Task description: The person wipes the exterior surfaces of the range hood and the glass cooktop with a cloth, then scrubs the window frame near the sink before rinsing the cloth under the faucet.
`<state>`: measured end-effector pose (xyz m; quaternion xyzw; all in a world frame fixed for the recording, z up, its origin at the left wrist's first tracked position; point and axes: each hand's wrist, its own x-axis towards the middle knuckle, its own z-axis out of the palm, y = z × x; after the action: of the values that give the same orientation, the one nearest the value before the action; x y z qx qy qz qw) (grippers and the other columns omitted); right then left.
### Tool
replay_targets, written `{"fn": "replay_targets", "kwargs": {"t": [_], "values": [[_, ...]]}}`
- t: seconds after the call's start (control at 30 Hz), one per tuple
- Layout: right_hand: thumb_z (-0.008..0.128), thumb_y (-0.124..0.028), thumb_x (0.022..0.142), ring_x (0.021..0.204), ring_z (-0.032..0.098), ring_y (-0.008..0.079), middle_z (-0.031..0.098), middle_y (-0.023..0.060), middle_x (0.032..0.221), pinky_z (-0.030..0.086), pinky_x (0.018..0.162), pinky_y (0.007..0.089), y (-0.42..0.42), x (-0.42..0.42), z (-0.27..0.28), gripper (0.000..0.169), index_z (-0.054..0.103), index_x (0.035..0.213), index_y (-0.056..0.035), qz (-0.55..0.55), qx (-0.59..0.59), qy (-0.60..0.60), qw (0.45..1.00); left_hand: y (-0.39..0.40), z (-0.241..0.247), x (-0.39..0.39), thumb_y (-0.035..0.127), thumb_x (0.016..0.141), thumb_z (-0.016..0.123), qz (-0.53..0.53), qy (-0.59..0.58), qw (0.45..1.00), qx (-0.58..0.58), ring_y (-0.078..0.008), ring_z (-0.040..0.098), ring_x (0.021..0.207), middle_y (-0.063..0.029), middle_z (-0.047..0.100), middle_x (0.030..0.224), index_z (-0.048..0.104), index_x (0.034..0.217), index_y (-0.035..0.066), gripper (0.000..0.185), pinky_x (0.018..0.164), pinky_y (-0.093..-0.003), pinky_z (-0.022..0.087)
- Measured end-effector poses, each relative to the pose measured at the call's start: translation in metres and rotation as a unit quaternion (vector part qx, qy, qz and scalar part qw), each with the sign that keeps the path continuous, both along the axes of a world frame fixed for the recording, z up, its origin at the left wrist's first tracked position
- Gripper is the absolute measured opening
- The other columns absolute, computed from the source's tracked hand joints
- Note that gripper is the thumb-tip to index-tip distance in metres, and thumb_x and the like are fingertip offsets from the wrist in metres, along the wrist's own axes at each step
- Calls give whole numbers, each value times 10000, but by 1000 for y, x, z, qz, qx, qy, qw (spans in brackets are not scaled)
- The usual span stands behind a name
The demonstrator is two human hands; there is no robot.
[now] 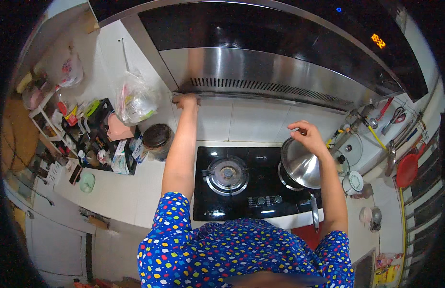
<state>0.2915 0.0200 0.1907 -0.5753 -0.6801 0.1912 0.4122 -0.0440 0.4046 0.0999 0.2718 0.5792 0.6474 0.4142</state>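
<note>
My left hand is stretched forward to the lower left corner of the steel range hood. It grips a greyish cloth, mostly hidden under the fingers, against the hood's bottom edge. My right hand holds nothing, its fingers bent and thumb slightly apart. It hovers over a shiny steel pan, partly covered by my forearm, on the right burner. The pan's handle points towards me. Below my arms lies the black glass gas cooktop, with a bare left burner and two knobs.
Left of the cooktop stand a dark-lidded jar and a black rack crowded with packets. A plastic bag hangs above. On the right are a glass lid, a white strainer, hanging scissors and a red pan.
</note>
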Motion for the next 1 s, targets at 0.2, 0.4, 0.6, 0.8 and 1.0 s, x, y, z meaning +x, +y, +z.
{"fn": "replay_targets", "kwargs": {"t": [0.2, 0.4, 0.6, 0.8, 1.0], "values": [[686, -106, 835, 838, 593, 102, 626, 17, 968, 475, 768, 251, -19, 22, -7, 227, 698, 1051, -40, -27, -41, 8, 999, -57, 29, 119, 347, 878, 616, -88, -56, 991, -81, -248, 467, 1167, -105, 408, 1338, 239, 1447, 108, 724, 889, -376, 482], [684, -100, 842, 860, 601, 93, 638, 17, 1038, 474, 800, 252, -6, 15, -12, 238, 688, 1071, -36, 20, -53, 39, 998, -20, -28, 151, 220, 895, 596, -211, -170, 962, 12, -154, 566, 753, -63, 609, 1006, 404, 1349, 87, 510, 551, -320, 485], [712, -131, 807, 860, 616, 139, 655, 66, 1074, 503, 801, 301, 17, 16, -38, 362, 652, 1156, -59, -17, 38, 87, 995, -80, -15, 225, 11, 832, 604, -547, -82, 832, -49, -143, 554, 588, -58, 621, 785, 592, 1033, 80, 213, 430, -228, 444], [657, -352, 894, 1062, 594, 278, 447, 201, 1367, 488, 883, 371, 26, 64, -55, 669, 380, 1441, -86, -206, 46, 179, 961, -236, 41, 272, -41, 795, 589, -578, 69, 813, 26, -153, 598, 793, -77, 624, 1004, 521, 1176, 47, 397, 555, -261, 502], [616, -293, 929, 1054, 574, 219, 561, 121, 1233, 465, 872, 338, 54, 73, -89, 497, 473, 1351, -73, -85, -70, 375, 921, -280, 16, 281, -5, 776, 622, -606, 177, 759, 158, -194, 614, 937, -86, 606, 1100, 460, 1296, 61, 549, 715, -314, 520]]}}
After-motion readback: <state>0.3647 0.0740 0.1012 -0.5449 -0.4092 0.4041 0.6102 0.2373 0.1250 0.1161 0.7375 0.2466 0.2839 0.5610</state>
